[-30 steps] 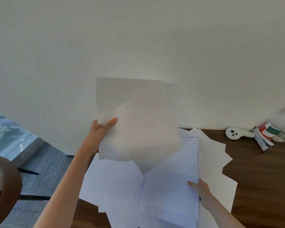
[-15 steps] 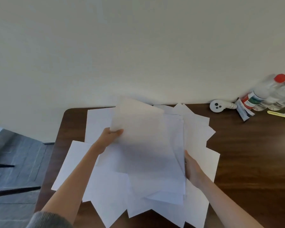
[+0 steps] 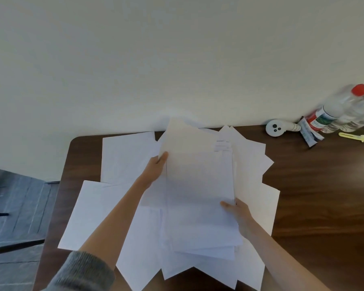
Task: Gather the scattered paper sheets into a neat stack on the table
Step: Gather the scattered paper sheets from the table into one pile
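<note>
Several white paper sheets (image 3: 124,156) lie fanned out and overlapping on the dark brown table (image 3: 315,185). A partly squared stack of sheets (image 3: 200,185) sits on top in the middle. My left hand (image 3: 156,166) pinches the upper left edge of the stack's top sheets, thumb on top. My right hand (image 3: 239,215) grips the stack's lower right edge, thumb on the paper and fingers under it. Loose sheets stick out at angles on the left, right and near sides.
At the table's back right stand clear plastic bottles (image 3: 345,108) with a red cap, a white round device (image 3: 274,128), a small tube (image 3: 309,135) and a yellow cutter (image 3: 353,137). A pale wall rises behind. Grey floor (image 3: 15,206) lies beyond the table's left edge.
My left hand has brought the raised sheets down onto the stack. My right hand shifted to the stack's right edge. The view tilted down onto the table.
</note>
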Demonstrator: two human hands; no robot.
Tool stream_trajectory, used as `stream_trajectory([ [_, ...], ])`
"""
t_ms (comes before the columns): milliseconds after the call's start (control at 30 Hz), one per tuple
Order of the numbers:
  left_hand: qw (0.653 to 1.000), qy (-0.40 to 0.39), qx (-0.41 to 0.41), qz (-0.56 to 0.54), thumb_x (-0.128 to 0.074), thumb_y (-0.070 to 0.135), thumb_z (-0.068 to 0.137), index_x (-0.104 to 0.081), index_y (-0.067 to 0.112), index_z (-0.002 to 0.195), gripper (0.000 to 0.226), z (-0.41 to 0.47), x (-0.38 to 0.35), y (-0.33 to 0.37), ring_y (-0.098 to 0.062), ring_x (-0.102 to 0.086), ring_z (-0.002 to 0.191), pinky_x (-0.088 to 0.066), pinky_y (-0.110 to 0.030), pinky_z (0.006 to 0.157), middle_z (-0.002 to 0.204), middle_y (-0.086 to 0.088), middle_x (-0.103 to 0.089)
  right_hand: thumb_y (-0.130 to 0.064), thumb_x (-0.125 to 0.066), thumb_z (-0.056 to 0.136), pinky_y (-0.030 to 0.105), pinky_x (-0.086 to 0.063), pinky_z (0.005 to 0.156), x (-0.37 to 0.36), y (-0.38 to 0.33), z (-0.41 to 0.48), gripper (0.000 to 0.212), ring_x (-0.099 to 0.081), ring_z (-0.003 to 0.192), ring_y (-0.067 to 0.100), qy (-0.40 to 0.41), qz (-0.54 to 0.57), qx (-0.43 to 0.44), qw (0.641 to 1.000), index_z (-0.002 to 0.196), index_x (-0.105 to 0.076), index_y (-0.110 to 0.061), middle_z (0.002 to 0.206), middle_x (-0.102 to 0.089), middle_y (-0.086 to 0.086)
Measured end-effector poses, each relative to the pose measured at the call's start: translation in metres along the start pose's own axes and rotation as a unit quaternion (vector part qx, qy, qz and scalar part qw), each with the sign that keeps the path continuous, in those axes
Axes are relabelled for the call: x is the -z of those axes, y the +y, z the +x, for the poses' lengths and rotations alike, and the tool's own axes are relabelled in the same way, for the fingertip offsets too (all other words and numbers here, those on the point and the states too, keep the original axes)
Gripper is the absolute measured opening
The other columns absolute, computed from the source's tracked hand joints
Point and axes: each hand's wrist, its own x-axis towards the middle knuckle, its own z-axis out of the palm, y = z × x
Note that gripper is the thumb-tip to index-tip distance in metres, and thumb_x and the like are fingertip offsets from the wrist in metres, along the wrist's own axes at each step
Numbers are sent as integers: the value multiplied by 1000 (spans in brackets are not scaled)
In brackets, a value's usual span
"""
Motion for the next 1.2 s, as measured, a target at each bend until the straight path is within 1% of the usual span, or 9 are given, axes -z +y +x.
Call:
stream_trajectory([
  [133, 996, 74, -58, -9, -38, 37, 104, -60, 12, 100, 34, -14, 19, 9, -14, -54, 78, -45, -18, 69, 87, -2, -60, -9, -71, 86, 42, -43, 104, -1, -1, -1, 34, -58, 113, 29, -2, -7, -4, 1000, 118, -62, -4, 118, -65, 11],
  [267, 982, 137, -124, -25, -42, 38, 103, -65, 16, 103, 32, -39, 53, 31, -10, -62, 86, -49, -26, 78, 94, 2, -67, -10, -67, 90, 32, -36, 96, -2, -3, -2, 31, -51, 111, 24, 5, -8, -8, 1000, 119, -56, -6, 118, -59, 6],
  [367, 972, 171, -153, -57, -44, 35, 103, -66, 24, 98, 25, -65, 76, 52, 6, -63, 81, -50, -16, 74, 92, 12, -68, -8, -64, 92, 32, -39, 90, -1, -3, -7, 21, -53, 104, 25, 4, -19, -4, 1000, 112, -59, -6, 113, -61, 11],
  [500, 965, 178, -163, -98, -48, 29, 102, -67, 19, 89, 25, -89, 94, 65, 4, -63, 71, -50, -12, 61, 75, 15, -69, -6, -65, 90, 35, -48, 78, -2, 1, -4, 27, -59, 98, 29, 8, -20, -11, 1000, 116, -62, 1, 113, -65, 17],
  [633, 977, 146, -121, -95, -57, 25, 98, -70, 13, 97, 18, -88, 81, 48, -8, -67, 78, -56, -29, 71, 84, 7, -73, -6, -62, 93, 30, -46, 65, -3, -6, -6, 21, -58, 83, 21, -5, -7, -10, 1000, 113, -61, -2, 108, -64, 15],
  [767, 982, 146, -54, -107, -63, 25, 95, -69, 5, 94, 21, -76, 40, 15, -21, -66, 70, -56, -39, 67, 79, -7, -68, -13, -62, 94, 44, -45, 100, -4, -7, -2, 30, -58, 110, 31, -13, 23, -20, 999, 122, -61, -3, 122, -63, 16],
  [867, 986, 134, -9, -102, -66, 26, 92, -66, 12, 81, 17, -68, 5, -15, -18, -58, 58, -50, -31, 52, 62, 2, -62, -23, -60, 96, 46, -41, 106, 0, -3, 1, 36, -56, 117, 30, -29, 48, -32, 998, 126, -58, -4, 128, -61, 11],
  [1033, 991, 114, 27, -61, -70, 43, 75, -68, 15, 91, 32, -48, -43, -67, -22, -62, 70, -52, -38, 60, 74, 0, -68, -80, -76, 45, 52, -28, 116, 31, 61, 72, 117, -41, 137, 27, -62, 67, -33, 995, 142, -48, -22, 147, -47, 2],
  [1200, 979, 189, 65, 41, -68, 28, 87, -48, 15, 120, 41, -42, -66, -75, -26, -62, 93, -50, -37, 76, 104, -1, -63, -72, -71, 66, 46, -18, 120, 11, 8, 10, 93, -33, 141, 19, -71, 78, -27, 994, 143, -47, -23, 150, -42, -8],
])
